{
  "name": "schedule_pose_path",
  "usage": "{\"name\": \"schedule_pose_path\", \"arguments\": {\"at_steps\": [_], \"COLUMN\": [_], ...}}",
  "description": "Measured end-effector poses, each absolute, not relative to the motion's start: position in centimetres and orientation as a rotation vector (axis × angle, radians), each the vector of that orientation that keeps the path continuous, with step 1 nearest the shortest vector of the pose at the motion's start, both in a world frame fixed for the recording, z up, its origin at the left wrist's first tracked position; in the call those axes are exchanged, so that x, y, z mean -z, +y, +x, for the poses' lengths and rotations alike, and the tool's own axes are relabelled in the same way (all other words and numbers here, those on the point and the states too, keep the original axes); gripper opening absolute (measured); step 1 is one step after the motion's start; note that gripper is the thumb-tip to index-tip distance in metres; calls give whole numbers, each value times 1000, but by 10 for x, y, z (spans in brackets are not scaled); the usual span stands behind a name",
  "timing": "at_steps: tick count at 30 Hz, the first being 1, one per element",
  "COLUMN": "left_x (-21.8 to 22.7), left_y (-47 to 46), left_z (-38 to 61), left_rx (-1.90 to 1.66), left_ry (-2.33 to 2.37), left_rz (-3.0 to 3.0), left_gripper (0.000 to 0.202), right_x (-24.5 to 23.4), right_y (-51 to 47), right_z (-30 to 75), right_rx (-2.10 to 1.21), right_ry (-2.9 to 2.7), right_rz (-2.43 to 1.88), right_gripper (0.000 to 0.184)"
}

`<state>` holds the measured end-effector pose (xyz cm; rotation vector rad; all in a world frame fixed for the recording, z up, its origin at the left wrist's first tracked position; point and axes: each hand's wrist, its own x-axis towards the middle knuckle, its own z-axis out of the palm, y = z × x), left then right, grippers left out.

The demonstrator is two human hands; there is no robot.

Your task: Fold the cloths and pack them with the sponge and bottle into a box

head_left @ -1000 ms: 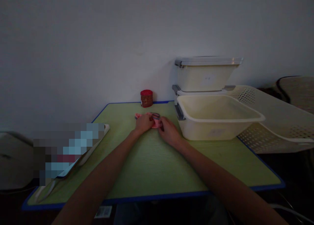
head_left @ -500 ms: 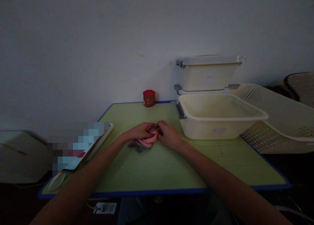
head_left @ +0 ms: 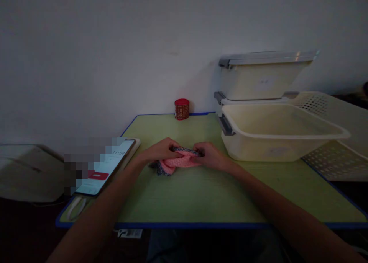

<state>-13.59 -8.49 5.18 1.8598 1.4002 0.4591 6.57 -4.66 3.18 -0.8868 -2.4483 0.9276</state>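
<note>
A crumpled pink cloth (head_left: 181, 160) with a dark checked trim lies on the green table (head_left: 195, 198). My left hand (head_left: 163, 150) pinches its trimmed edge from the left. On the other side, my right hand (head_left: 211, 156) grips the right end of that edge, with the fingertips partly behind the fabric. Between the two hands a stretch of trim is drawn out. The cloth's left end hangs loose and bunched below my left hand. What kind of cloth it is, I cannot make out.
An open cream bin (head_left: 284, 140) with grey handles stands at the right, before stacked lidded boxes (head_left: 258, 79). Beyond it is a perforated white basket (head_left: 330, 167). A red round container (head_left: 182, 110) sits by the wall. A phone (head_left: 100, 171) leans at the left.
My hands have moved apart, the right one going rightward, and the cloth's trimmed edge is stretched between them. The view has shifted slightly.
</note>
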Motion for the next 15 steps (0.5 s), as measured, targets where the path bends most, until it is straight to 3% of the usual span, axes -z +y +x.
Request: {"name": "schedule_pose_path", "arguments": {"at_steps": [3,7,15], "left_x": [-62,-74,-77], "left_y": [-87,-90,-100], "left_z": [-144,-148,-152], "left_rx": [-728,-1110,-741], "left_ry": [1411,1272,1248], "left_rz": [1872,1890,1734], "left_gripper": [18,32,31], "right_x": [-36,-42,-52], "right_y": [-45,-48,-60], "right_z": [70,69,76], "right_rx": [-1182,-1595,-2078], "right_ry": [-2496,-2140,-1622], "right_rz": [-749,-538,-520], "right_gripper": [21,25,37]}}
